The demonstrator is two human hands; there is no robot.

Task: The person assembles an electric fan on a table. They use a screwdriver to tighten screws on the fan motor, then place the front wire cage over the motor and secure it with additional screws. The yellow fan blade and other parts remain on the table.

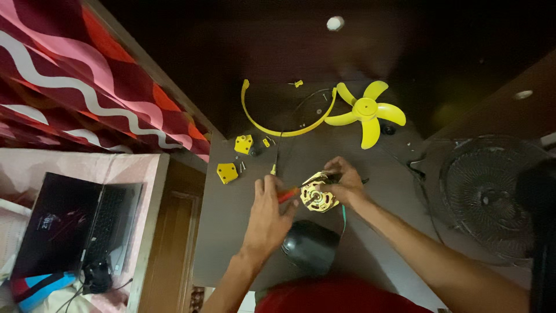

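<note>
A: Head view, looking down. What is in the left hand (267, 215)?

B: Its fingers (272, 188) are closed around a screwdriver with a red handle (287, 195). The tip end points toward the round yellow fan motor with a metal shaft at its middle (317, 196), which lies just off those fingertips.

A: And the right hand (346, 184)?

B: Its fingers (336, 168) are curled over the far rim of that motor, gripping it and holding it against the dark grey surface (231, 232). The motor sits between the two hands, touching the right one.

A: What lies on the near side of the fingers?

B: A dark rounded plastic shell (311, 246), just below the left hand's thumb, close to the person's red garment (341, 295).

A: And beyond the fingers?

B: A yellow five-bladed plastic fan blade (367, 111) lies flat, well past the right fingertips. Beside it is a thin yellow curved plastic ring strip (272, 128). Two small yellow angular plastic plates (234, 157) lie past the left fingertips, with a few tiny screws near them, too small to count surely.

A: Anything out to the sides?

B: A round dark wire fan guard (486, 197) rests off to the right of the right forearm. Far to the left, an open black laptop (75, 223) sits on a pale pink cloth, and a red bedspread with white wavy stripes (87, 87) fills the upper left.
</note>
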